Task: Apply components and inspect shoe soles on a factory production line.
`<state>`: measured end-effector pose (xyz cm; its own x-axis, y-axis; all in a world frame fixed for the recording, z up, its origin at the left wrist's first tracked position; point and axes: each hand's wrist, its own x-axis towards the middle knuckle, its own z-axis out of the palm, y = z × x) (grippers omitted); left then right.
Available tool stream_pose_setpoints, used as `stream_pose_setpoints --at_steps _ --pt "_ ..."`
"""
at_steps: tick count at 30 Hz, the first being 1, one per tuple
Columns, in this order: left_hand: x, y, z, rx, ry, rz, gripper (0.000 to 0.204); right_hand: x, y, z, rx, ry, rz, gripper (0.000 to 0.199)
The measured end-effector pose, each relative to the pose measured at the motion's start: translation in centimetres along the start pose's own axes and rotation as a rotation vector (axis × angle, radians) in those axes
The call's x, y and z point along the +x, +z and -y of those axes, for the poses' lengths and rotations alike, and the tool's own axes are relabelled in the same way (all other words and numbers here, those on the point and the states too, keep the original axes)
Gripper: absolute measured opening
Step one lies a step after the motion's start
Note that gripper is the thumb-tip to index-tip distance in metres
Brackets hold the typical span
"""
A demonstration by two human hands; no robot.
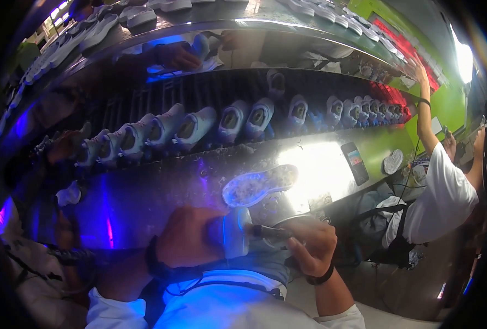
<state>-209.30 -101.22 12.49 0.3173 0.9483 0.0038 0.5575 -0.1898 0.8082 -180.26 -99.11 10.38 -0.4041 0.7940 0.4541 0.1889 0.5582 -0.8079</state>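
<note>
My left hand [191,230] is closed around a white shoe sole [235,233], held up on edge in front of my body and lit blue. My right hand [313,244] grips a brush [273,231] by its handle. The brush's head end meets the right side of the held sole; its bristles are too blurred to make out. Just beyond both hands, a second sole [260,185] lies flat on the metal table [144,197]. The rim of a round metal bowl [298,218] shows behind the brush, partly hidden by my right hand.
A row of white shoes [194,129] stands on a conveyor behind the table. Above it runs a metal shelf [287,30] carrying several soles. A phone [355,163] and another sole [392,162] lie at the right. A co-worker in a white shirt [438,197] reaches upward there.
</note>
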Motion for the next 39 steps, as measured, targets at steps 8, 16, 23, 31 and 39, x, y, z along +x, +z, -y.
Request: stream_pose_setpoints --at_steps 8,16,23,31,39 --pt "-0.9 -0.3 1.2 -0.186 -0.150 0.105 0.051 -0.3 2.0 0.0 0.041 -0.010 -0.045 0.027" --pt "-1.7 -0.8 1.6 -0.487 -0.283 0.136 0.038 -1.5 2.9 0.6 -0.028 0.033 -0.018 0.027" --pt "-2.5 -1.4 3.1 -0.560 -0.342 0.174 0.040 -2.4 4.0 1.5 -0.113 0.002 -0.092 0.025" --pt "-3.5 -0.9 2.7 -0.706 -0.210 0.088 0.077 -2.1 4.3 3.2 -0.317 0.049 -0.098 0.025" --pt "-3.7 -1.2 2.6 -0.782 -0.162 0.011 0.090 -0.2 5.4 3.6 -0.282 0.011 -0.136 0.029"
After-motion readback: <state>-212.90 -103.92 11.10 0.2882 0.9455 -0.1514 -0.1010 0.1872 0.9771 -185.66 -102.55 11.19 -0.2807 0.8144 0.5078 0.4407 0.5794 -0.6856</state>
